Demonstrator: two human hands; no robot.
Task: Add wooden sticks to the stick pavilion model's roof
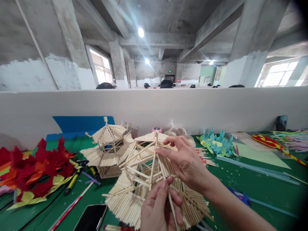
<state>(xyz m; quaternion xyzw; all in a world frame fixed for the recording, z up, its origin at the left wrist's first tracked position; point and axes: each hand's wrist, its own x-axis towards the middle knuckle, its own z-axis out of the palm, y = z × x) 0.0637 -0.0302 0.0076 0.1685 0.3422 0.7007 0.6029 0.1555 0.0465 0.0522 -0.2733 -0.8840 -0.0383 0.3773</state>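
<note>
Pale stick-built roof frame [144, 173] — tilted, underside showing — resting on the green table.

Both hands work on a pale wooden-stick pavilion roof model [144, 179] lying on the green table mat [252, 186]: the right hand [185, 160] pinches sticks near its peak, the left hand [158, 205] grips a thin stick at its lower front. Just behind-left of that model stands a finished two-tier stick pavilion [108, 150]; further left lie red and yellow paper flowers [36, 173], and a black smartphone [91, 218] lies at its front-left.
</note>
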